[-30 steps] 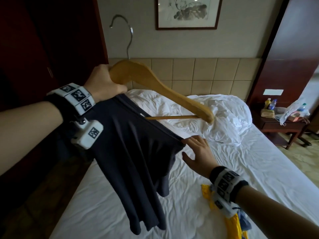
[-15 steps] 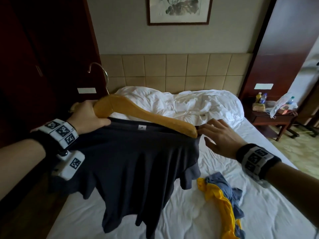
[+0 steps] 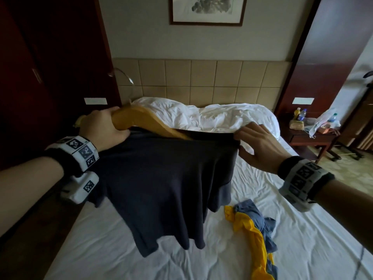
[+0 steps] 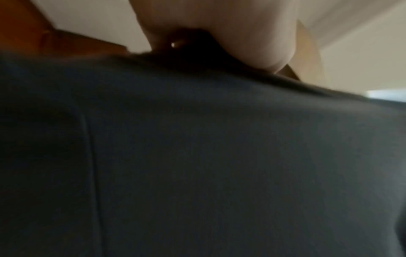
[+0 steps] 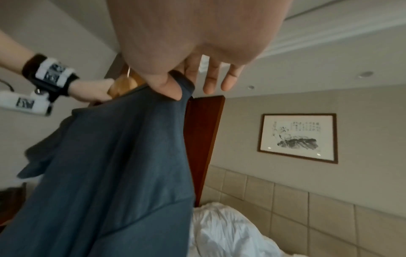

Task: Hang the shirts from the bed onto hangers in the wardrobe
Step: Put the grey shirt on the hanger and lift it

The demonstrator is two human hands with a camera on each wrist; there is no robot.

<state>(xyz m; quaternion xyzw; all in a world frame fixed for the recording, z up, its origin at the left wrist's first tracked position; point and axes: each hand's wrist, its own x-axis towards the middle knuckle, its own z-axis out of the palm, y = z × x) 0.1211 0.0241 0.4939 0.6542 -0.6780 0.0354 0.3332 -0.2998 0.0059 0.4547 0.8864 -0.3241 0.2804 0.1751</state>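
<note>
The dark shirt (image 3: 167, 182) hangs over the bed (image 3: 121, 249), draped on a wooden hanger (image 3: 145, 122) held level above the white sheet. The left hand (image 3: 105, 128) reaches in from the left, forearm raised, its fingers wrapped round the hanger's left shoulder with the thumb against the shirt's collar. The right hand (image 3: 260, 146) comes from the right, palm down; its thumb and 1 finger pinch the shirt's right shoulder edge while the other fingers (image 5: 219, 78) stay spread. A yellow shirt (image 3: 252, 237) and a blue-grey shirt (image 3: 260, 219) lie crumpled on the sheet below the right wrist.
</note>
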